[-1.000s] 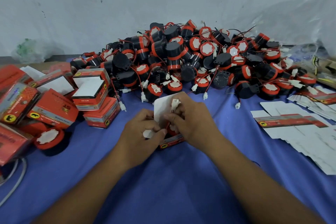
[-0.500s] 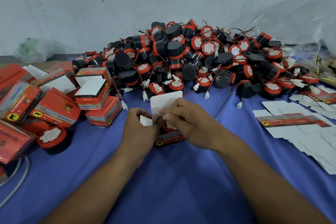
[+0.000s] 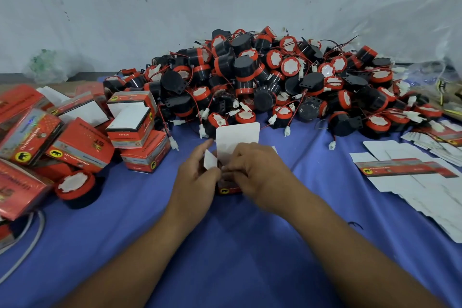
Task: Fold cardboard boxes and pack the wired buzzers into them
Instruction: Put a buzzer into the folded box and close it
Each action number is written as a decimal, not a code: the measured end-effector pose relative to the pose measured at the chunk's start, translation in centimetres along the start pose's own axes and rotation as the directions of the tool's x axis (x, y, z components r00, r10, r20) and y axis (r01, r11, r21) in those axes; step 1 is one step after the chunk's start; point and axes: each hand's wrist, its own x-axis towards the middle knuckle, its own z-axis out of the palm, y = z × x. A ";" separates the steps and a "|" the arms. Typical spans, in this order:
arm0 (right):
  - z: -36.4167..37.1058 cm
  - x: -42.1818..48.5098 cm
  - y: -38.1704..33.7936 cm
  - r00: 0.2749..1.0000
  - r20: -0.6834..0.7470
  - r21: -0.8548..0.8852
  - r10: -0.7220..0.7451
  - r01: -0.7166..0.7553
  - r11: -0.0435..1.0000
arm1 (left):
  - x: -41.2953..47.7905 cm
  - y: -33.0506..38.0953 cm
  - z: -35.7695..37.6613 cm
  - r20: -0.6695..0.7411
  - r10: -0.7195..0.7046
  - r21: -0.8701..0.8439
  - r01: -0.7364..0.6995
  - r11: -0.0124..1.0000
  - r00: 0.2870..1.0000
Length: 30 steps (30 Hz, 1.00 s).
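Box (image 3: 228, 190): one, being gripped on cloth (image 3: 225, 245) before buzzer pile (image 3: 250, 75), uncountable.
Left hand (image 3: 193, 177): side flap (image 3: 208, 160) being pinched.
Right hand (image 3: 260, 172): box rim being pinched; interior being hidden.
Around: folded boxes (image 3: 82, 142) left, flat blanks (image 3: 412, 182) right, one lone buzzer (image 3: 75, 186).

two hands work here, the left hand (image 3: 197, 179) and the right hand (image 3: 258, 175), with one open box (image 3: 237, 137) between them. the buzzers (image 3: 262, 75) in the pile are too many to count, surely several dozen. one single buzzer (image 3: 75, 186) lies apart at left. at least eight folded boxes (image 3: 82, 145) are at left. the flat box blanks (image 3: 412, 182) at right overlap, so their number is not clear.
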 end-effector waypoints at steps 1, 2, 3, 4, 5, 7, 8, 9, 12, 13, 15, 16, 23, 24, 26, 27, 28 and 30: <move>-0.1 0.0 -0.1 0.998 0.062 -0.041 -0.034 0.036 0.998 | -0.1 0.1 0.1 0.035 0.032 0.056 -0.034 0.998 0.999; -0.3 -0.1 0.0 0.993 0.110 -0.055 -0.048 0.055 0.997 | -0.3 0.0 0.1 0.070 0.063 0.095 -0.069 0.993 0.996; -0.4 -0.2 0.0 0.988 0.149 -0.058 -0.049 0.058 0.997 | -0.3 -0.1 0.2 0.104 0.078 0.105 -0.089 0.990 0.992; -0.4 -0.3 0.2 0.983 0.174 -0.063 -0.050 0.062 0.996 | -0.4 -0.2 0.3 0.129 0.076 0.088 -0.088 0.992 0.989; -0.4 -0.4 0.4 0.981 0.189 -0.067 -0.050 0.064 0.996 | -0.4 -0.3 0.3 0.149 0.061 0.052 -0.069 0.996 0.987; -0.2 -0.7 0.8 0.980 0.196 -0.076 -0.041 0.057 0.995 | -0.2 -0.3 0.3 0.171 0.034 -0.019 -0.031 0.999 0.985; 0.0 -0.8 0.9 0.980 0.196 -0.084 -0.027 0.044 0.996 | -0.1 -0.2 0.2 0.165 0.034 -0.040 -0.028 0.999 0.986; 0.1 -0.8 0.9 0.981 0.192 -0.093 -0.016 0.034 0.995 | 0.0 -0.1 0.3 0.143 0.036 -0.046 -0.030 0.998 0.989; 0.5 -0.7 1.1 0.985 0.172 -0.159 -0.020 0.048 0.986 | 0.5 -0.2 0.1 0.069 0.014 -0.076 -0.008 0.997 0.997; 0.6 -0.7 1.1 0.986 0.164 -0.178 -0.029 0.058 0.982 | 0.6 -0.3 0.0 0.079 0.007 -0.105 0.001 0.995 0.997; 0.8 -0.7 1.0 0.989 0.139 -0.205 -0.046 0.075 0.976 | 0.8 -0.2 -0.1 0.141 0.021 -0.147 -0.001 0.989 0.990; 1.0 -0.8 0.9 0.991 0.119 -0.219 -0.059 0.084 0.972 | 0.8 -0.1 -0.2 0.167 0.036 -0.164 -0.008 0.986 0.985; 0.6 -0.5 1.0 0.994 0.056 -0.248 -0.097 0.108 0.963 | 1.1 -0.4 -0.2 0.054 -0.071 -0.262 0.082 0.962 0.996; 0.5 -0.5 1.0 0.994 0.067 -0.252 -0.091 0.105 0.962 | 1.1 -0.5 -0.3 0.033 -0.063 -0.237 0.069 0.969 0.997; 0.5 -0.4 1.1 0.993 0.095 -0.253 -0.077 0.099 0.962 | 1.1 -0.7 -0.3 0.021 0.006 -0.099 -0.004 0.995 1.000; 0.5 -0.3 1.2 0.992 0.102 -0.245 -0.074 0.098 0.965 | 1.0 -0.8 -0.3 0.028 0.045 -0.030 -0.044 0.999 0.999; 0.5 -0.3 1.4 0.992 0.106 -0.229 -0.075 0.097 0.969 | 1.0 -0.7 -0.3 0.036 0.075 0.014 -0.076 0.997 0.997; 0.5 -0.3 1.9 0.990 0.118 -0.168 -0.077 0.096 0.981 | 0.8 -0.5 -0.4 0.048 0.112 0.072 -0.115 0.991 0.993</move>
